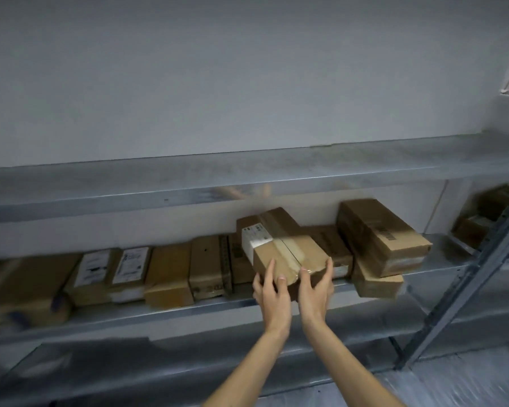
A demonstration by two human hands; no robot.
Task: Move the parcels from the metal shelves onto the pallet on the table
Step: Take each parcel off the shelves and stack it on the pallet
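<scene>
1. Two bare forearms [247,365] reached up from the bottom edge, side by side and almost parallel, towards the middle shelf [188,314].
2. Left hand [272,293] was raised with its back to the camera. Its fingers [270,268] ran up the left side of the parcel's near end, and its thumb was pressed on the front face.
3. Right hand [315,292] mirrored it just beside. Its thumb lay on the front face and its fingers [329,267] curled round the right corner.
4. Both hands thus gripped the one parcel [291,251], clasping its near end between them.
5. That parcel, a brown carton, lay directly ahead of the knuckles, jutting over the shelf's front edge and skewed to the row behind.
6. It carried a white label [254,237] on its left top and a strip of tape [279,227] along its length.
7. It sat over other parcels; blur hid whether it touched them.
8. A row of cartons [168,271] filled the shelf to the left, some with white labels.
9. To the right, a long box [379,233] lay across a lower one [376,284].
10. An upper shelf [188,183] ran above, against a pale wall [218,83].
11. A grey upright [465,292] slanted at the right, with more blurred cartons [482,221] beyond it.
</scene>
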